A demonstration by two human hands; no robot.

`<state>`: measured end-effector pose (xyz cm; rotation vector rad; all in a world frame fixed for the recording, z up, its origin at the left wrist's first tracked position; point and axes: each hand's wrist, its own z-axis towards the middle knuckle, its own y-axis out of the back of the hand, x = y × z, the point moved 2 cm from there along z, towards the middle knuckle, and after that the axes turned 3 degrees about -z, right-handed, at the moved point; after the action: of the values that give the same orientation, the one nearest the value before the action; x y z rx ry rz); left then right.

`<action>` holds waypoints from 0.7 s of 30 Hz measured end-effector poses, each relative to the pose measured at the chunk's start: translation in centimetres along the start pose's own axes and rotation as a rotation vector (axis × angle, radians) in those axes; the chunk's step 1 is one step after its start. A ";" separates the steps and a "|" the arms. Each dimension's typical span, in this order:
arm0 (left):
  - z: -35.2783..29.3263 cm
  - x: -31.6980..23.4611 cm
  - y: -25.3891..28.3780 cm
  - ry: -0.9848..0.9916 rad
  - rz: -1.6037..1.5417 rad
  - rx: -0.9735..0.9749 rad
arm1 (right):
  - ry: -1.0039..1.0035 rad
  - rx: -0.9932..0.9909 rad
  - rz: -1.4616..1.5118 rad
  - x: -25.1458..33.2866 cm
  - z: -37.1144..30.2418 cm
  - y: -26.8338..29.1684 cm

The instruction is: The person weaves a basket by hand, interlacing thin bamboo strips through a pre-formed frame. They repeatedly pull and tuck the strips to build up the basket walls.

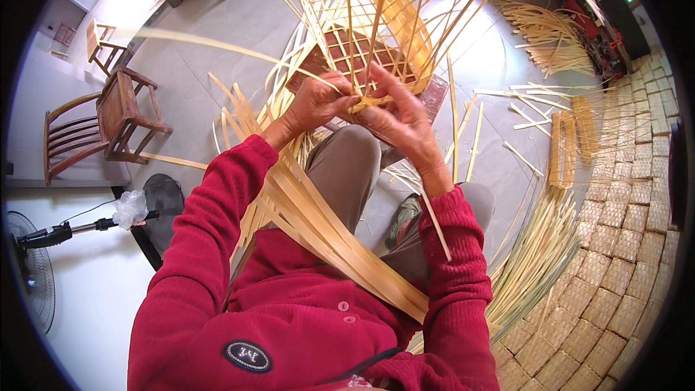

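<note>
A partly woven bamboo basket (414, 11), with an open lattice base and long upright strips, rests on a dark red wooden stool (300, 80) before my knees. At its near edge my left hand (318, 103) is closed, pinching a thin bamboo strip (217, 44) whose long free end reaches out to the upper left. My right hand (405, 119) grips the same edge from the right, thumb low and index finger raised among the uprights; slight blur softens its fingers. Between the two hands lies a small woven band. Another thin strip hangs beside my right wrist.
Wide bamboo strips (326, 239) lie across my lap. A bundle of thin strips (539, 261) is at my right, near woven pieces (562, 148) and stacked woven blocks (615, 246). Cut strips (546, 36) lie farther off. A wooden chair (119, 116) and a fan (32, 268) stand left.
</note>
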<state>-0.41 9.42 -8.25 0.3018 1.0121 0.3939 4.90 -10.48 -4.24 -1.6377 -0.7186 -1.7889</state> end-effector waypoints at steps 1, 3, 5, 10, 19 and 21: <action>-0.1 0.3 -0.3 -0.035 -0.025 -0.046 | 0.133 -0.017 0.138 0.3 0.0 -1.2; -0.2 -0.4 -0.1 0.063 0.013 0.003 | 0.099 -0.061 -0.171 -0.7 -0.1 0.1; 0.0 -0.1 -0.4 0.055 -0.042 -0.008 | 0.200 -0.101 -0.204 -0.5 0.3 0.3; 0.4 -0.5 -0.8 0.010 -0.022 0.018 | 0.245 -0.292 -0.358 1.1 -0.5 -0.1; -0.3 0.4 -1.0 0.030 -0.062 0.015 | 0.201 -0.608 -0.400 1.3 -0.4 1.4; -0.2 0.3 -1.2 0.023 -0.083 0.002 | 0.131 -0.502 -0.248 1.5 -0.4 1.9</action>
<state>-0.29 8.52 -9.05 0.2561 1.0440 0.3217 5.94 -12.11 -2.82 -1.7740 -0.4472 -2.3769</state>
